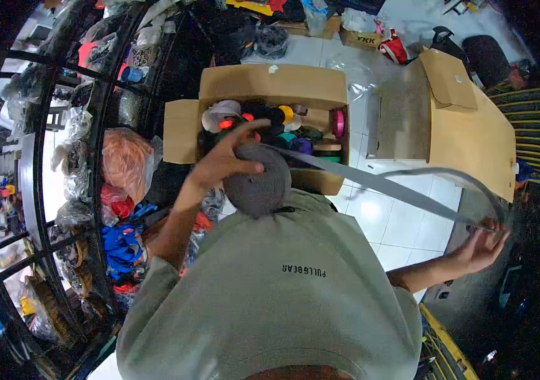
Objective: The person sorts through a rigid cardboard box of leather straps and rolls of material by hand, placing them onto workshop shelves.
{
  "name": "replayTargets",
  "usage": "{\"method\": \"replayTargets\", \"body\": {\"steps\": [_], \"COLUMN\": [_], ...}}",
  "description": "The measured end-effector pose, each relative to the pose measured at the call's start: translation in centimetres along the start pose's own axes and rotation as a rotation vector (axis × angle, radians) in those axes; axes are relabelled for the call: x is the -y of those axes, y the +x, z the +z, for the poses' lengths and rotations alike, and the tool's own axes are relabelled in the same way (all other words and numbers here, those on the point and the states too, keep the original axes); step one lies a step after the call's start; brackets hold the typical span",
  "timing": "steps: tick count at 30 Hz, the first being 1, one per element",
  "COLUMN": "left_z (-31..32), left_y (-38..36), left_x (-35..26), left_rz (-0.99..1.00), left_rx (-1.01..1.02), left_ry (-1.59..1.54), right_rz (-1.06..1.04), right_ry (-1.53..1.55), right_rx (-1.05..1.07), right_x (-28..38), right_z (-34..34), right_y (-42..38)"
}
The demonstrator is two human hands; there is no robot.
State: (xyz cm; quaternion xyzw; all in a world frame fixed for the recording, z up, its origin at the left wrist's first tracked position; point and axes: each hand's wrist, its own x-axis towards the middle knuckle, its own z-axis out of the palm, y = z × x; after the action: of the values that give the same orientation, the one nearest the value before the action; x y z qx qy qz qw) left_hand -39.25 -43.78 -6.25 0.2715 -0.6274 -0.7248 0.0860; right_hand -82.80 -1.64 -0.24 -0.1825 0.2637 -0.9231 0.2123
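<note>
A large roll of grey webbing [258, 180] is held in front of my chest. My left hand [227, 161] wraps around its upper left side, thumb across the flat face. From the top of the roll a flat grey strip [371, 179] stretches to the right and slightly down. Far out to the right, my right hand [482, 247] pinches this strip between its fingertips. Beyond those fingers more of the strip curves up and back to the left. Just past the roll stands an open cardboard box [270, 79] holding several coloured rolls and spools.
On the left, a black metal rack [45, 60] carries plastic-wrapped goods. Beside it lies an orange bundle in plastic [127, 161] above blue fabric [123, 246]. A second cardboard box [473, 126] is at the right on the white tiled floor [378, 218]. A YKK carton [360, 39] sits farther back.
</note>
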Motion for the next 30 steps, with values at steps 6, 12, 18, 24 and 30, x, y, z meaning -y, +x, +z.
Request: {"method": "replayTargets", "body": {"steps": [6, 12, 18, 24, 30], "left_z": [-2.4, -0.8, 2.3, 3.9, 1.5], "left_y": [-0.2, 0.3, 1.2, -0.2, -1.3], "left_x": [-6.5, -13.6, -17.0, -19.7, -19.2], "left_rz": [0.192, 0.608, 1.069, 1.291, 1.223], "left_rx": [-0.323, -0.174, 0.162, 0.408, -0.042], "left_ry": [0.623, 0.898, 1.131, 1.119, 0.996], "right_rz": [-0.512, 0.443, 0.224, 0.844, 0.617], "right_ry": [-1.916, -1.966, -0.897, -0.046, -0.098], "right_rx": [-0.913, -0.272, 0.61, 0.717, 0.428], "right_x": [2.7, -8.5, -22.4, -30.0, -26.6], "right_z": [-10.2, 2.2, 19.1, 20.9, 25.8], "right_y": [-9.5, -9.6, -4.4, -1.7, -1.0]}}
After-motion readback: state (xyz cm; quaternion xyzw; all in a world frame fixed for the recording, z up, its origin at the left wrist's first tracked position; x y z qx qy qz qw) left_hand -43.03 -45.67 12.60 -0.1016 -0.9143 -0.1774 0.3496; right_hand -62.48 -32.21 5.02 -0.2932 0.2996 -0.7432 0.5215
